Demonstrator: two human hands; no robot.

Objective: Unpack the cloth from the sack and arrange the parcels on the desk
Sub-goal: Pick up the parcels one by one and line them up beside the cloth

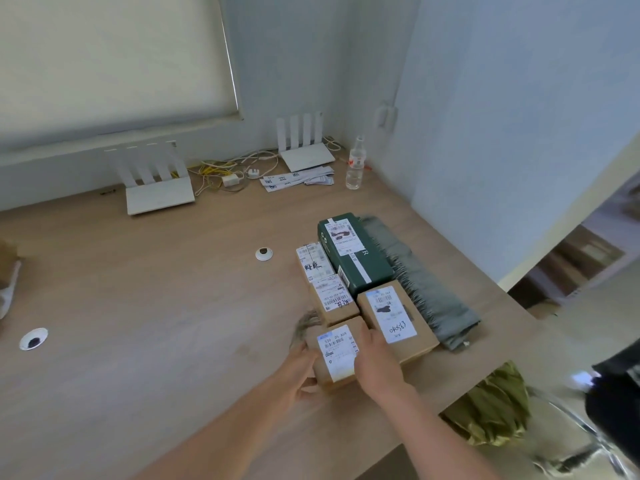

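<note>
A small brown parcel [335, 355] with a white label lies near the desk's front edge. My left hand [302, 370] grips its left side and my right hand [379, 363] presses its right side. Behind it sit two small brown parcels [334, 301] [313, 261], a dark green box [353, 254] and a larger brown parcel [396, 318] marked with handwritten digits. A grey-green fringed cloth [429, 292] lies folded along their right side. An olive green sack [491, 407] hangs below the desk edge at the right.
The wooden desk [166, 306] has two white cable grommets [264, 253] [33, 338]. At the back stand two white routers [156, 188] [304, 147], tangled cables, paper slips [294, 178] and a plastic bottle [356, 164]. A chair's metal frame [575, 441] is at the lower right.
</note>
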